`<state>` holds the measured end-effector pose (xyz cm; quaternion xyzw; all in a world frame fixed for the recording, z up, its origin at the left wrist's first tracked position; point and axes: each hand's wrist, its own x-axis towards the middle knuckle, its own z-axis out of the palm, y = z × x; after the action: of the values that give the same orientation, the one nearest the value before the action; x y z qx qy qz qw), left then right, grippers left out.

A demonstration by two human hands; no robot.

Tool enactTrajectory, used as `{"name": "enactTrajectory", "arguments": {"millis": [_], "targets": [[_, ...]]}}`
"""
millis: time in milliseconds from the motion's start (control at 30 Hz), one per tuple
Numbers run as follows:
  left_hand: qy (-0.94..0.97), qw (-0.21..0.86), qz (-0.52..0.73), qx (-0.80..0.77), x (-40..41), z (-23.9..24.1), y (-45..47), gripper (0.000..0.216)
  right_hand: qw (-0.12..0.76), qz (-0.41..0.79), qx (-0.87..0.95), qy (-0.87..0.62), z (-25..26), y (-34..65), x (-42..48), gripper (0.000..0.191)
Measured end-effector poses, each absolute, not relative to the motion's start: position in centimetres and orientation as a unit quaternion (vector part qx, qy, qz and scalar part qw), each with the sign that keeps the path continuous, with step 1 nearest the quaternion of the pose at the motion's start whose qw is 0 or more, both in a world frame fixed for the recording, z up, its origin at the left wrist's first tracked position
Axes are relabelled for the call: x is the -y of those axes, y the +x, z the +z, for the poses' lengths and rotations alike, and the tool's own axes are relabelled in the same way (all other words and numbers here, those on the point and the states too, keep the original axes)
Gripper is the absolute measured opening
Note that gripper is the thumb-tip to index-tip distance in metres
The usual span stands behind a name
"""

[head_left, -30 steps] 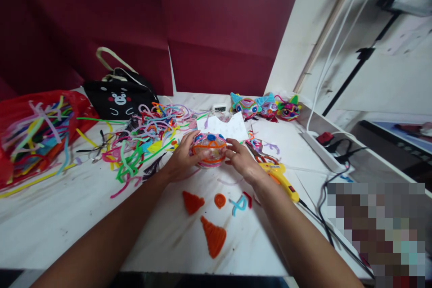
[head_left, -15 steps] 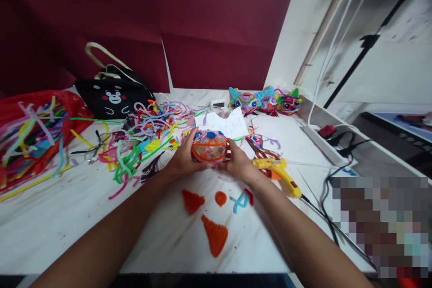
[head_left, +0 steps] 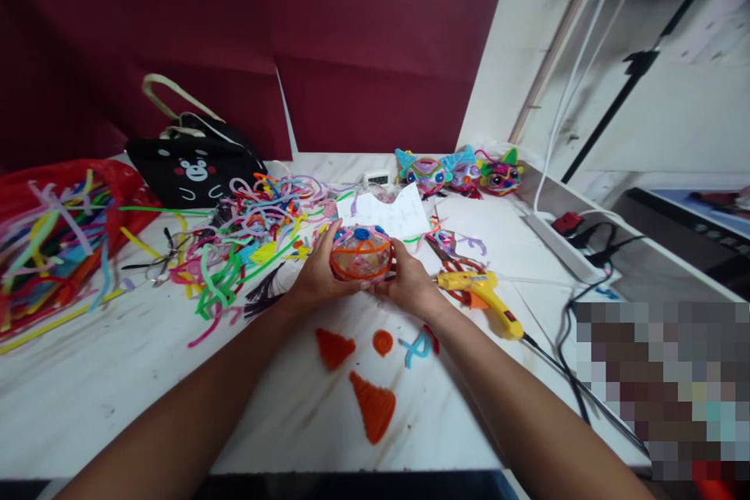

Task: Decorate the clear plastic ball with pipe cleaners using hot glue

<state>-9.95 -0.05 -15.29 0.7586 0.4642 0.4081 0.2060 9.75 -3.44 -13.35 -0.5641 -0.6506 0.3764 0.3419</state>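
Between my two hands is a rounded, see-through craft piece (head_left: 361, 259) trimmed with orange pipe cleaner, with blue coils along its top. My left hand (head_left: 316, 272) wraps its left side, and my right hand (head_left: 408, 281) grips the right side, thumbs low near the front. Nearer to me lie two orange triangles (head_left: 373, 408) of pipe cleaner, an orange spiral disc (head_left: 383, 343) and crossed light-blue pieces (head_left: 416, 348). A yellow hot glue gun (head_left: 480, 291) rests just right of my right hand, beside orange-handled scissors (head_left: 454, 259).
Heaped pipe cleaners (head_left: 263, 226) spread on the left, near a red bag (head_left: 126, 180) and a black tote (head_left: 199, 180). Several finished colourful animal heads (head_left: 430, 174) sit at the back. A white paper (head_left: 387, 211) lies behind my hands; a power strip (head_left: 568, 246) with cables runs along the right.
Both hands keep hold of the craft piece, which has barely shifted. The view has moved slightly; the pieces on the table lie as before.
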Motion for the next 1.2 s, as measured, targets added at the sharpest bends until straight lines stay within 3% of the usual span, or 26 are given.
{"name": "enactTrajectory", "arguments": {"millis": [700,1200], "targets": [[0.782,0.223,0.396,-0.426,-0.04,-14.8,-10.11,0.128,0.32,0.356,0.651,-0.59,-12.64,9.39,3.86,0.069],[0.806,0.144,0.372,-0.438,-0.13,-15.13,-10.22,0.105,0.333,0.351,0.647,-0.59,-12.75,9.28,3.99,0.063]]}}
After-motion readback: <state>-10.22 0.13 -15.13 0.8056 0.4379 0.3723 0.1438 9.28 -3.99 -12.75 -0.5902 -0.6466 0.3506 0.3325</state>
